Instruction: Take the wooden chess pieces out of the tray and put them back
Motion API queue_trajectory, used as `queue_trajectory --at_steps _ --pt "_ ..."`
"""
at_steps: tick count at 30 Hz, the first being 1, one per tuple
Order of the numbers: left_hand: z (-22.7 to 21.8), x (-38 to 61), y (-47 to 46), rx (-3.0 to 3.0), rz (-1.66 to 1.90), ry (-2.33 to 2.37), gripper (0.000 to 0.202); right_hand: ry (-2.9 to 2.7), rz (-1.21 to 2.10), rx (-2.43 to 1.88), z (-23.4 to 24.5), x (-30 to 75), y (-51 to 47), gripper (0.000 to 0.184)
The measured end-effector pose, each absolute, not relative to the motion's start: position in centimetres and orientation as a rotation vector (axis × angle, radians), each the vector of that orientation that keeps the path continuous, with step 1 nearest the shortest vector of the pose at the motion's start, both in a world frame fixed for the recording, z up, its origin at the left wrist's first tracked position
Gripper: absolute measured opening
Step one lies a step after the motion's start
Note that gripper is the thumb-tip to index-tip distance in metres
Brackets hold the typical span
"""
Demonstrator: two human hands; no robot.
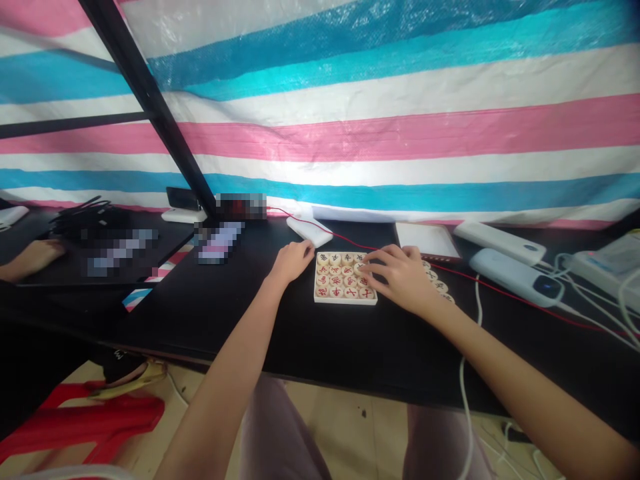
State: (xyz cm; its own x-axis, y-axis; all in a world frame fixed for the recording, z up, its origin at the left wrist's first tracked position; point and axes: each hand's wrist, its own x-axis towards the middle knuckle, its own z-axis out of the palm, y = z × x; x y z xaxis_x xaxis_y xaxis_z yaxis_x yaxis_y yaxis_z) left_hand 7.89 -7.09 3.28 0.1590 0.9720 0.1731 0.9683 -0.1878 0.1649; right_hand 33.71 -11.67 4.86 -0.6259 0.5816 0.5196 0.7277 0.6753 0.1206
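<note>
At the far left, a co-worker's hand (37, 260) rests on a dark surface beside the black bench (300, 340). Near the bench's far edge lies a flat white object (310, 230), just beyond the left hand (295, 260) of the person wearing the camera. That hand's fingers are bent and drawn close together at the far left corner of a shallow white box (345, 301); whether they grip its rim cannot be told. Set between the bench's far and near edges, the box carries character discs (337, 292) in rows, the far row marked in dark, nearer ones mostly in red. The right hand (397, 275) reaches over the box's right side, fingers apart and lightly curled, tips down among the discs; whether one is pinched cannot be made out. Careful work here would likely mean steadying the box at its left corner, handling one disc at a time by its rim, and keeping the fingertips light so neighbors stay flat. More discs (440, 287) lie partly hidden beyond the right wrist, which could nudge them if it swings wide. Behind, toward the far edge, sits a white tray (427, 240), with a red cable (500, 289) trailing toward the bench's right end.
</note>
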Motion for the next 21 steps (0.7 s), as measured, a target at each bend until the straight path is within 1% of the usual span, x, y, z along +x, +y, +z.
queue_trajectory --at_steps 21 --pt "3.31 7.75 -7.15 2.387 0.416 1.951 0.025 -2.432 -0.380 -1.052 4.73 33.98 -11.56 0.025"
